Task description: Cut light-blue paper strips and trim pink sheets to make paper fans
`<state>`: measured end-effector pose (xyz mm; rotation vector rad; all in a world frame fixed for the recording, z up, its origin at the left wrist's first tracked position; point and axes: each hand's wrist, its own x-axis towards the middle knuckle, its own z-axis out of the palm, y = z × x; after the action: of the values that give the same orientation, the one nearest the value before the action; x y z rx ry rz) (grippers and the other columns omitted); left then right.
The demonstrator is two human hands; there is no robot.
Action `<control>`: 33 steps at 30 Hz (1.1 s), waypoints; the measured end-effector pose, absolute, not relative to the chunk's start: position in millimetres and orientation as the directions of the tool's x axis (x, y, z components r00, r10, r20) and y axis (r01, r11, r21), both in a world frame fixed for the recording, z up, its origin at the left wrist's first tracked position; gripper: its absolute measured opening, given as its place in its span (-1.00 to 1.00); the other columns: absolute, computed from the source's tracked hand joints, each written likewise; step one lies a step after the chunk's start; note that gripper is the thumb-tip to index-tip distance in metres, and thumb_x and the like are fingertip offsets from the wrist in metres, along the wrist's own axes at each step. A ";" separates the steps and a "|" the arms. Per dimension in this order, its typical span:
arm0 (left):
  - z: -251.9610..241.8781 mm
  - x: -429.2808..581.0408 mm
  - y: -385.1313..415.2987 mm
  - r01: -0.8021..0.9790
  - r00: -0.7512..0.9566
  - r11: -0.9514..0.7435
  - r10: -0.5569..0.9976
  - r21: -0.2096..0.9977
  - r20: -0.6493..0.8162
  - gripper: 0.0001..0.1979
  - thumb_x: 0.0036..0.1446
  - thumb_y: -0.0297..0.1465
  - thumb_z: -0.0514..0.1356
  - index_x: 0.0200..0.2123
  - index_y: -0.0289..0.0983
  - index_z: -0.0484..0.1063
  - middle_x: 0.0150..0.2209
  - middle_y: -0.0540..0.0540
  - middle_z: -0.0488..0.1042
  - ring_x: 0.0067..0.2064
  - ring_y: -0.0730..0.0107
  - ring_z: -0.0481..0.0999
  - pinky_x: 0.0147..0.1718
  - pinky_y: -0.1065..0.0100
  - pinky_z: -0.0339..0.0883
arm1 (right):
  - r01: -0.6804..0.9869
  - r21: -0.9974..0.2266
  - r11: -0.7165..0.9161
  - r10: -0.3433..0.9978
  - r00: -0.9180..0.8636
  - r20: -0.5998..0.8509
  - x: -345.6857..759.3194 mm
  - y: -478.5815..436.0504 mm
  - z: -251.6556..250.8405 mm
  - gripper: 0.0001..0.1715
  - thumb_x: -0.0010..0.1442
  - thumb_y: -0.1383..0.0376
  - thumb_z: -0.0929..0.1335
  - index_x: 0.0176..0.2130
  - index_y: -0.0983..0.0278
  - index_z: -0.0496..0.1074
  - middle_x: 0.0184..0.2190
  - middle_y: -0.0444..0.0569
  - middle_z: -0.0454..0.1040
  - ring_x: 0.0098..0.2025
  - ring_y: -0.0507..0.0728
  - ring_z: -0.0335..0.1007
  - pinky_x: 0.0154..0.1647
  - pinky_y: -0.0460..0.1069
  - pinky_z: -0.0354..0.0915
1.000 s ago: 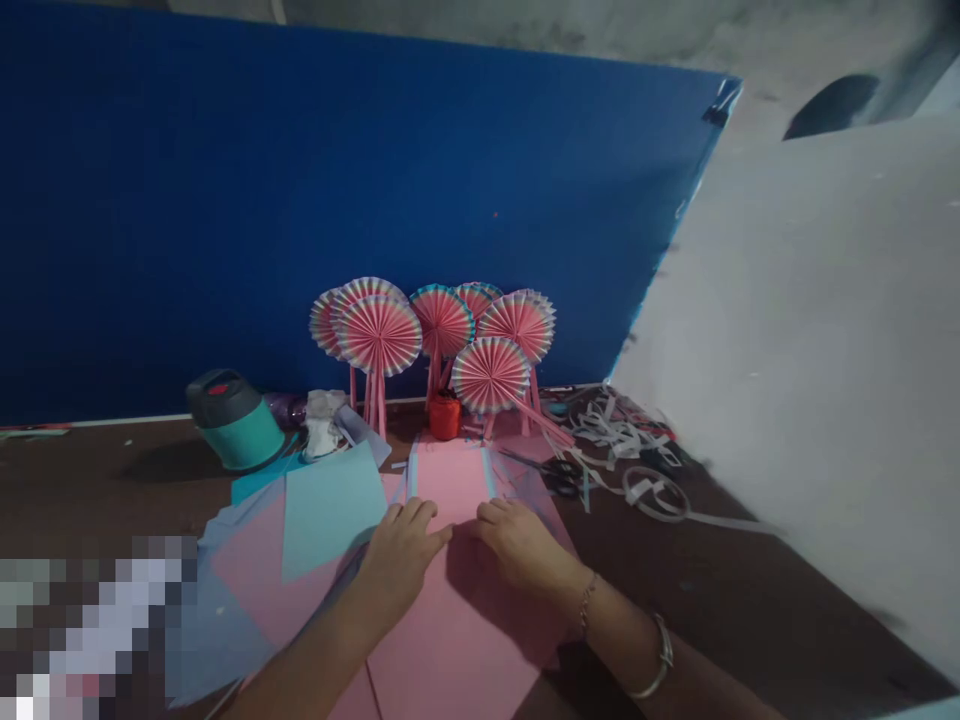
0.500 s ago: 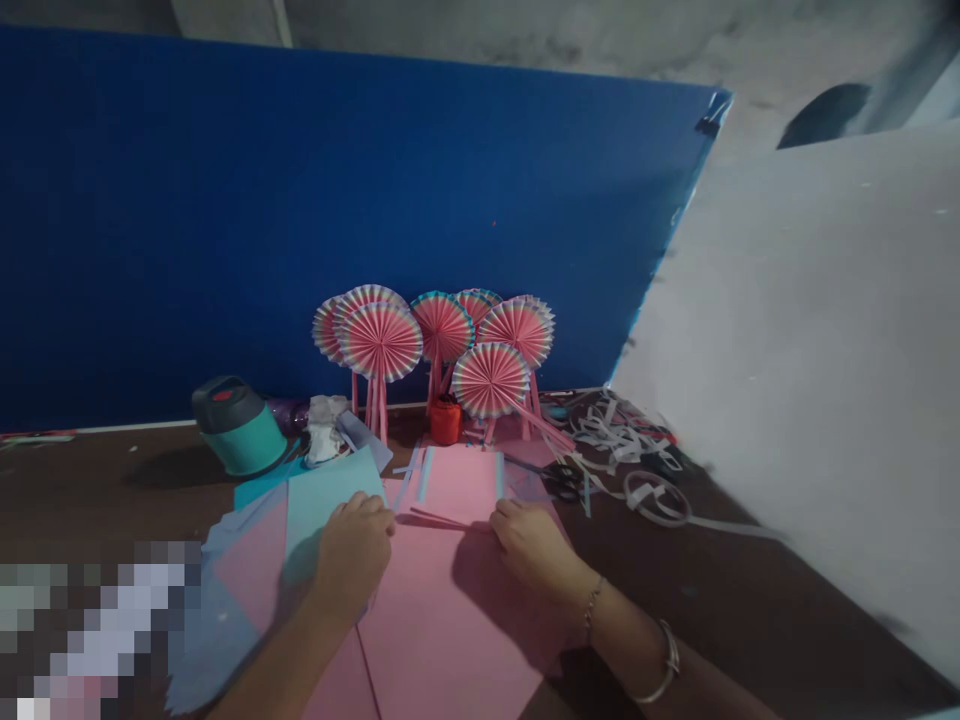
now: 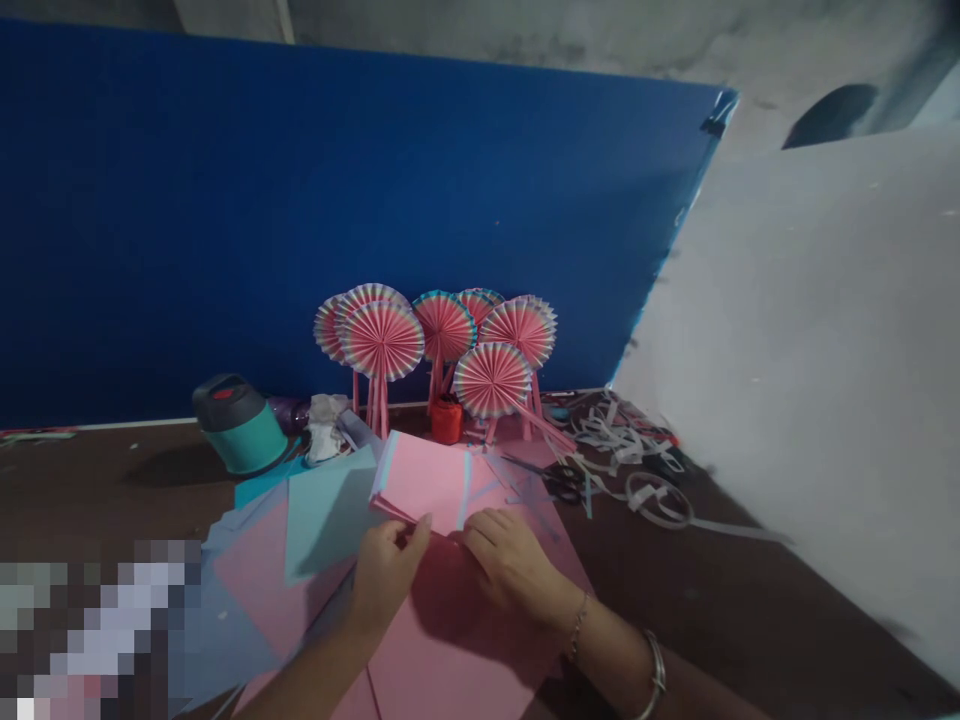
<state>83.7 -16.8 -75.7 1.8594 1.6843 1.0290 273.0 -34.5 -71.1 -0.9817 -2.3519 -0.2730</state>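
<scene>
A pink paper (image 3: 431, 480) with pale blue strips along its sides is tilted up at its left, showing a fold along its near edge. My left hand (image 3: 386, 575) pinches that near edge between thumb and fingers, toward the left. At the right end of the same edge, my right hand (image 3: 514, 565) has its fingers closed on the paper; the fingertips are partly hidden. Under both hands lies a larger pink sheet (image 3: 480, 660). Pale blue sheets (image 3: 326, 520) lie beside my left hand.
Several pleated pink paper fans (image 3: 381, 342) stand against the blue board (image 3: 337, 200). A red spool (image 3: 447, 422) sits before them. Scissors (image 3: 562, 483) and tangled white strips (image 3: 615, 435) lie on the right. A teal and black container (image 3: 244, 435) stands at the left.
The paper's left side has lifted and its near edge has shifted left. My left hand has moved right onto that edge, and my right hand slightly lower; the hands are closer together.
</scene>
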 end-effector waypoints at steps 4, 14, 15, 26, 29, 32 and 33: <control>-66.9 69.7 -16.2 0.765 0.074 -0.427 0.802 0.483 0.592 -0.64 0.24 -0.33 0.01 -0.46 -0.24 0.55 -0.46 -0.13 0.53 -0.34 0.26 0.50 -0.27 0.32 0.31 | 0.669 -0.042 0.742 0.484 -0.492 0.724 278.3 -43.3 -58.3 -0.67 0.23 0.45 0.25 -0.01 0.29 0.33 -0.15 0.10 0.48 -0.12 0.15 0.35 -0.16 0.04 0.27; -71.7 86.7 -25.0 0.807 0.535 -0.585 0.667 -0.081 0.519 -0.57 0.20 -0.57 0.03 0.13 -0.27 0.33 -0.26 -0.13 0.43 -0.22 0.21 0.37 -0.23 0.20 0.20 | 0.759 0.014 0.651 0.572 -0.502 0.649 272.6 -40.9 -60.7 -0.77 0.24 0.38 0.29 -0.08 0.26 0.41 -0.17 0.00 0.52 -0.08 0.14 0.31 0.05 0.09 0.04; -73.9 88.5 -24.7 0.795 0.567 -0.602 0.695 -0.074 0.441 -0.55 0.19 -0.59 0.02 0.13 -0.26 0.33 -0.25 -0.12 0.43 -0.22 0.21 0.37 -0.23 0.19 0.21 | 0.775 0.001 0.633 0.636 -0.520 0.571 273.2 -37.6 -62.7 -0.82 0.22 0.41 0.29 -0.17 0.26 0.43 -0.24 -0.02 0.52 -0.16 0.13 0.32 -0.01 0.08 0.05; -55.2 70.6 -15.1 0.790 0.476 -0.446 0.878 0.422 0.036 -0.79 0.22 -0.46 0.05 -0.35 -0.25 0.48 -0.28 -0.10 0.51 -0.16 0.26 0.45 -0.13 0.27 0.26 | 0.814 -0.320 0.485 0.868 -0.492 0.066 297.4 -26.1 -55.1 -0.65 0.22 0.43 0.26 -0.12 0.19 0.55 -0.30 -0.02 0.51 -0.20 0.12 0.39 -0.20 -0.02 0.14; -54.6 62.5 -10.2 0.744 0.483 -0.423 0.875 0.517 0.021 -0.75 0.20 -0.47 0.03 -0.30 -0.22 0.53 -0.25 -0.08 0.54 -0.11 0.29 0.47 -0.08 0.29 0.26 | 0.746 -0.461 0.481 0.869 -0.475 0.138 303.2 -21.6 -61.4 -0.65 0.21 0.44 0.26 -0.13 0.20 0.56 -0.32 -0.01 0.54 -0.22 0.11 0.41 -0.21 -0.05 0.19; -57.7 58.0 -5.3 0.711 0.447 -0.356 0.895 0.607 0.001 -0.72 0.16 -0.45 0.03 -0.27 -0.19 0.55 -0.20 -0.06 0.57 -0.11 0.31 0.49 -0.08 0.32 0.27 | 0.715 -0.611 0.339 0.933 -0.340 0.119 304.9 -18.0 -64.9 -0.72 0.16 0.46 0.27 -0.21 0.29 0.53 -0.35 -0.01 0.56 -0.31 0.08 0.43 -0.32 -0.08 0.23; -58.6 57.7 -3.9 0.706 0.418 -0.314 0.908 0.634 -0.017 -0.73 0.14 -0.44 0.04 -0.27 -0.19 0.55 -0.19 -0.06 0.57 -0.12 0.31 0.50 -0.09 0.32 0.28 | 0.704 -0.649 0.287 0.950 -0.296 0.098 304.9 -16.9 -65.6 -0.76 0.13 0.48 0.29 -0.25 0.31 0.52 -0.37 -0.02 0.56 -0.35 0.07 0.43 -0.35 -0.09 0.23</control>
<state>57.7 -3.9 -58.6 2.1131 1.3623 0.4678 304.9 -16.9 -65.6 -1.4786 -2.0889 0.6906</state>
